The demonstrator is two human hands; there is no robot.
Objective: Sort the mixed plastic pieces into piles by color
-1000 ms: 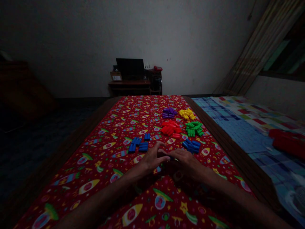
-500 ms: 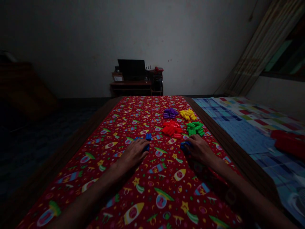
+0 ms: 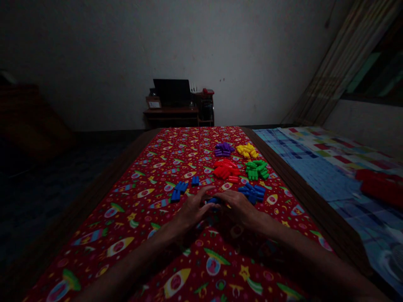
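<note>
Left hand (image 3: 193, 211), right hand (image 3: 238, 206) meet at a blue block (image 3: 213, 201) — box label (image 3: 154, 104) unreadable.

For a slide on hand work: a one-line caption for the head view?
Left hand and right hand close around a blue block on a red rocket-print cloth, near piles of coloured blocks.

Bare left forearm (image 3: 132, 261), bare right forearm (image 3: 302, 248), left hand (image 3: 194, 211), right hand (image 3: 239, 208)
</note>
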